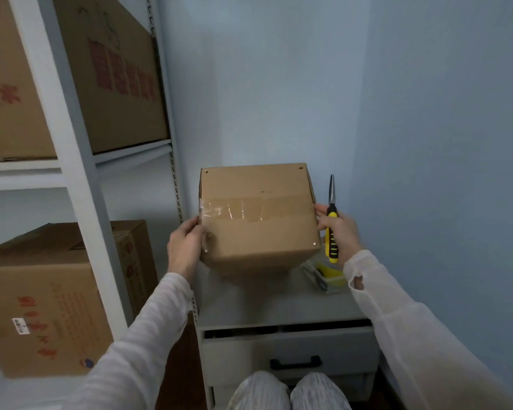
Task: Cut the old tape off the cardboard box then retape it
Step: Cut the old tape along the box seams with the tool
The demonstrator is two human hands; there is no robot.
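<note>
Brown box [258, 232], just one, over the counter [279, 303], walls [279, 84] close behind and right. Your left grip [185, 247] curls round its left edge; your right grip [339, 229] clutches one knife [331, 202].

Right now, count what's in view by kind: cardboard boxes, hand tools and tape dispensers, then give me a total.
Cardboard boxes: 5 (held box, upper-shelf boxes, lower-shelf boxes)
Yellow-handled tool: 1
Tape dispenser: 1
Total: 7
</note>
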